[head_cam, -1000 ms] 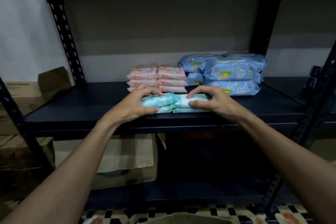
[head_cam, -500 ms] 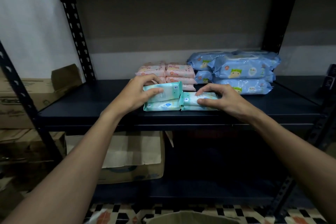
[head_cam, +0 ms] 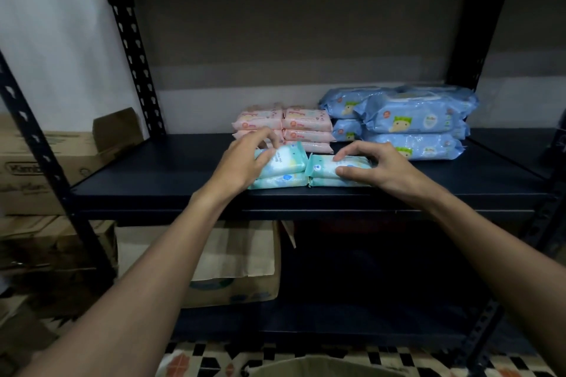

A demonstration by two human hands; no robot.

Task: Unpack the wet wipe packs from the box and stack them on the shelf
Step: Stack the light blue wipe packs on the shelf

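Mint-green wet wipe packs lie in two short stacks near the front edge of the dark shelf (head_cam: 159, 184). My left hand (head_cam: 242, 159) grips the upper left mint pack (head_cam: 286, 161), which is tilted up at its far side over a lower pack (head_cam: 281, 181). My right hand (head_cam: 376, 167) holds the upper right mint pack (head_cam: 324, 167) with curled fingers and thumb. Behind them stand a stack of pink packs (head_cam: 306, 125) and a pile of larger blue packs (head_cam: 413, 119).
Black perforated shelf posts (head_cam: 134, 52) frame the bay. Cardboard boxes (head_cam: 39, 162) stand at the left, another box (head_cam: 232, 269) sits on the lower shelf, and a box rim (head_cam: 306, 367) shows at the bottom over a patterned floor.
My left hand has kept the upper left mint pack raised and tilted on its stack. My right hand stays on the right stack. The view has shifted slightly.
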